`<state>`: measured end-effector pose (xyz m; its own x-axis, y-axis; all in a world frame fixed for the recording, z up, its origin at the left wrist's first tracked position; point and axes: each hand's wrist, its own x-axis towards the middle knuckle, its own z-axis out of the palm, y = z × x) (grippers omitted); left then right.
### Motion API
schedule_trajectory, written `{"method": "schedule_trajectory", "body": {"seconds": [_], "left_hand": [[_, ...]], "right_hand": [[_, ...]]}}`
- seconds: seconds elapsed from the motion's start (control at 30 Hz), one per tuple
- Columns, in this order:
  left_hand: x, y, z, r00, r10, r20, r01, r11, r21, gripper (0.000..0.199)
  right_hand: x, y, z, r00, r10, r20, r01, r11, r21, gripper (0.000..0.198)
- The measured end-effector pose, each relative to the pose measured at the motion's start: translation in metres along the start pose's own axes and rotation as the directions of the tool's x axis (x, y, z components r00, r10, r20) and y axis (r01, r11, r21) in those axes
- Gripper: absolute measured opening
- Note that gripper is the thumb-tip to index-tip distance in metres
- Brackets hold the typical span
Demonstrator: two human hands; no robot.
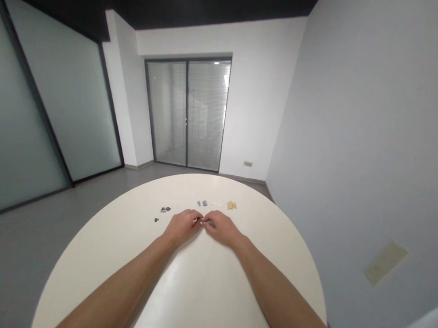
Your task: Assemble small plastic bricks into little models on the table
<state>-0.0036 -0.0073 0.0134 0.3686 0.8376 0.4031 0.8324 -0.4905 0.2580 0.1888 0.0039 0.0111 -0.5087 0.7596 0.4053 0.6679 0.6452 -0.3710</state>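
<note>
My left hand [185, 226] and my right hand [219, 226] meet over the middle of the table, fingertips pinched together. Between them is a small light-coloured piece [202, 222], too tiny and too covered by the fingers to name. Just beyond the hands lie two blue-grey pieces [204, 203], some thin white pieces [216, 204] and a small heap of yellowish flat pieces [231, 205]. Left of my left hand are several dark grey pieces [165, 209], with another dark piece [156, 220] lying closer to me.
The round white table [198, 298] extends under both forearms, its curved edge bounding it on the far side. A grey-white wall [369, 117] rises close on the right. Behind the table stand glass doors with blinds [206, 115], and frosted glass panels [66, 85] line the left.
</note>
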Motion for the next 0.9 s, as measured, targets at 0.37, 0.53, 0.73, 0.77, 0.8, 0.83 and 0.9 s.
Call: {"method": "schedule_trajectory", "body": {"seconds": [0.37,0.53,0.73,0.77,0.8,0.83,0.9], "left_hand": [[0.0009,-0.0006,-0.0008,0.998,0.051,-0.023,-0.052,0.998,-0.021,0.023],[0.0014,-0.0027,0.0009,0.999,0.037,-0.031,-0.038,0.999,-0.031,0.022],[0.0013,-0.0022,0.0001,1.0,0.017,-0.021,-0.017,1.0,-0.016,0.023],[0.0013,-0.0022,-0.0001,1.0,0.016,-0.021,-0.017,1.0,-0.012,0.023],[0.0012,-0.0022,-0.0002,1.0,0.017,-0.023,-0.017,1.0,-0.008,0.023],[0.0012,-0.0022,-0.0003,1.0,0.018,-0.025,-0.018,1.0,-0.005,0.023],[0.0013,-0.0024,-0.0003,0.999,0.022,-0.032,-0.022,1.0,-0.002,0.023]], "right_hand": [[0.0007,-0.0003,-0.0004,0.998,-0.066,0.012,0.066,0.998,0.001,0.017],[0.0017,-0.0002,-0.0003,0.998,-0.051,0.023,0.052,0.998,-0.019,0.016],[0.0017,-0.0015,-0.0011,0.999,-0.043,0.029,0.043,0.999,-0.018,0.016],[0.0016,-0.0015,-0.001,0.999,-0.04,0.03,0.04,0.999,-0.017,0.016],[0.0016,-0.0014,-0.0009,0.999,-0.039,0.03,0.04,0.999,-0.015,0.016],[0.0016,-0.0013,-0.0008,0.999,-0.041,0.03,0.041,0.999,-0.014,0.016],[0.0016,-0.0009,-0.0006,0.998,-0.049,0.027,0.05,0.999,-0.01,0.016]]}}
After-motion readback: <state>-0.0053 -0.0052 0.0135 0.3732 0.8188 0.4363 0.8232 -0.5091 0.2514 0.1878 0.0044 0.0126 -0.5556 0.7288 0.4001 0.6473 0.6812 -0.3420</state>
